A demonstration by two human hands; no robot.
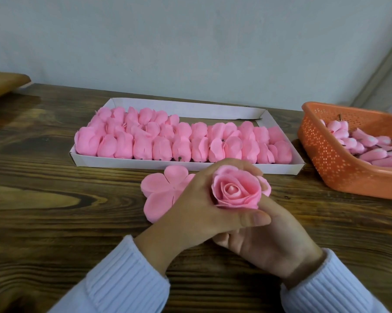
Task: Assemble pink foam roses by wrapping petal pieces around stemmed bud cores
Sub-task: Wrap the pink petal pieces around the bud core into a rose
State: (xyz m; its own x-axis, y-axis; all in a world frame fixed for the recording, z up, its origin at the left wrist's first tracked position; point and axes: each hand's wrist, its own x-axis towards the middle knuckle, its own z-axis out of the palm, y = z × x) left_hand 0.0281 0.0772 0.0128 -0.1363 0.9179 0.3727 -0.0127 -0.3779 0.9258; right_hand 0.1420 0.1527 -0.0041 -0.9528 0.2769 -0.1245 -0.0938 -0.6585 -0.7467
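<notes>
1. We saw the rose (235,188) held above the tabletop (55,181), front and centre, bloom facing the camera.
2. Left hand (190,211) grasped the rose: fingers (235,164) curled over its far side, thumb across below it.
3. Right hand (265,240) sat under the left thumb, palm up. Its fingers were hidden, so we could not tell whether it gripped anything.
4. Flat petal piece (161,193) lay on the tabletop just behind the hands, partly covered by them.
5. White tray (145,163) behind it was packed with pink wrapped flowers (183,136).
6. Orange basket (326,159) at right held stemmed buds (371,145).
</notes>
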